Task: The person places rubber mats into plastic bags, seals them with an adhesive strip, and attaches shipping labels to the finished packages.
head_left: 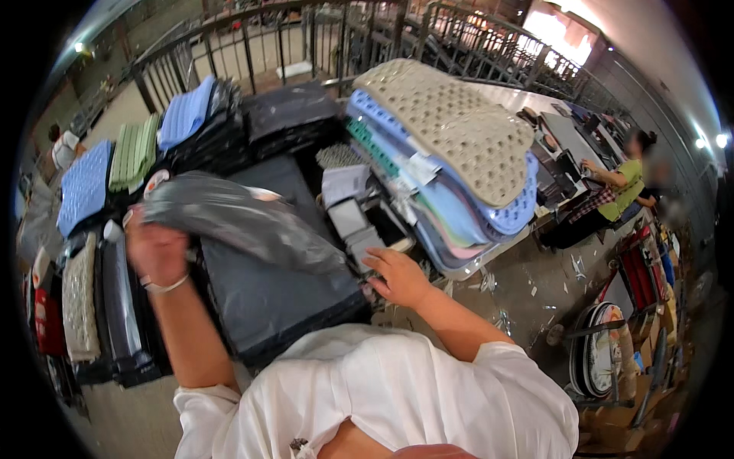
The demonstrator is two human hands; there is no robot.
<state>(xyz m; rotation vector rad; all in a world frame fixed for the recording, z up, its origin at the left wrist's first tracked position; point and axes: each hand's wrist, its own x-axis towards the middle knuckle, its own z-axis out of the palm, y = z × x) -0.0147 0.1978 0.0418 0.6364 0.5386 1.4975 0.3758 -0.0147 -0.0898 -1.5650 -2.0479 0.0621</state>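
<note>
L hand [158, 249] closed on L end of dk plastic-wrapped pkt [237, 218], which is over grey stack [279, 302]. R hand [404, 277] loosely open, nothing gripped, at stack's R edge; contact w/ grey boxes [349, 219] unclear.

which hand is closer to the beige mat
Right: your right hand is to the near left of the beige mat; your left hand is much farther left, holding a grey package.

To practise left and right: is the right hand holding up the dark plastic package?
No: the left hand holds up the dark plastic package, while the right hand is beside small grey boxes.
</note>
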